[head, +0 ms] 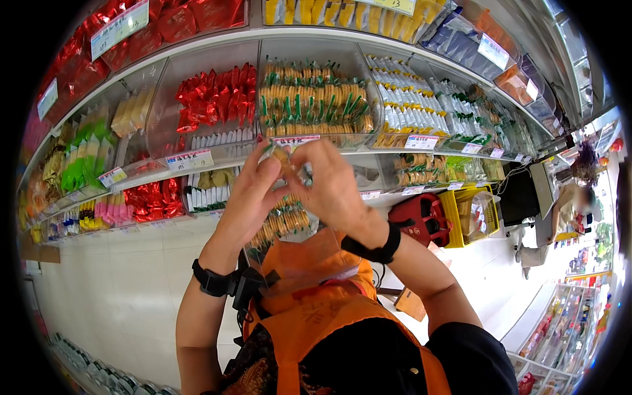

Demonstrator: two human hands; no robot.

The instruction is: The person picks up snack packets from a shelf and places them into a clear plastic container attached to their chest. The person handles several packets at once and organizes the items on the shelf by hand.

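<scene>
My left hand and my right hand meet in front of the shelf. Between their fingertips they pinch a small clear-wrapped biscuit packet with a green end. Below them, a clear plastic bin leans against my orange apron; wrapped biscuits lie at its far end, partly behind my hands. Just beyond my fingers, a shelf bin holds rows of similar green-edged biscuit packets. What supports the bin before me is hidden.
Red foil packets fill the bin on the left, white-and-yellow sachets the one on the right. Price labels line the shelf edge. A red bag and yellow crate stand at right. Farther right, a person sits.
</scene>
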